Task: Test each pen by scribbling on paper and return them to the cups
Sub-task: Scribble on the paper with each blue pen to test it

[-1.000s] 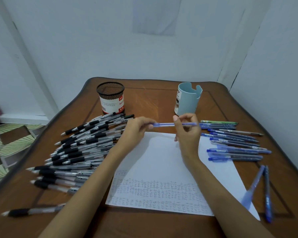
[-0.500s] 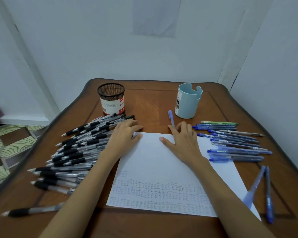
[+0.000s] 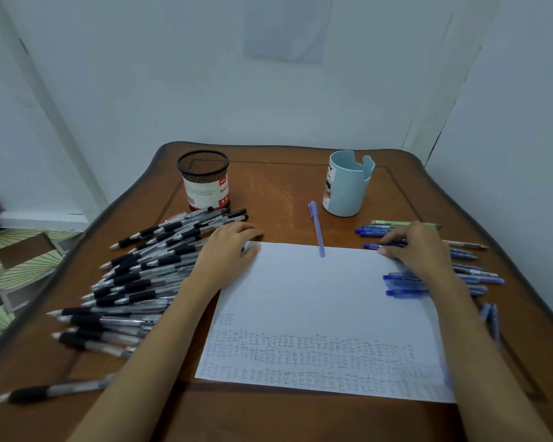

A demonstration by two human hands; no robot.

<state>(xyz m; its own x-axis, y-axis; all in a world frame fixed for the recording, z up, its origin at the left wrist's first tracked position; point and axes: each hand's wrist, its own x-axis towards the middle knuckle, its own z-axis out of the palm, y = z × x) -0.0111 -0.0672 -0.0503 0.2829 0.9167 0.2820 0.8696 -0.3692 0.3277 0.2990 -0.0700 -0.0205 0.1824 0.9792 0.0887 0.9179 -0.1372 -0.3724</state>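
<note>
This looks like the corner of a plain room in a home, set up as a desk. A dark wooden table [image 3: 268, 193] with a moulded rim stands against bare pale walls [image 3: 173, 74], and green-patterned floor tiles [image 3: 20, 269] show at the left. On the table are a mesh pen cup [image 3: 205, 180], a light-blue cup [image 3: 347, 186], black pens [image 3: 141, 282], blue pens [image 3: 479, 279] and scribbled paper [image 3: 316, 298].

- White paper [image 3: 316, 301] lies flat, scribbles along its near edge.
- Black pens [image 3: 134, 282] heaped left, blue pens [image 3: 473, 275] right.
- Lone blue pen [image 3: 316, 229] overlaps the paper's far edge.
- Mesh cup [image 3: 205, 180] and blue cup [image 3: 347, 186] upright behind.
</note>
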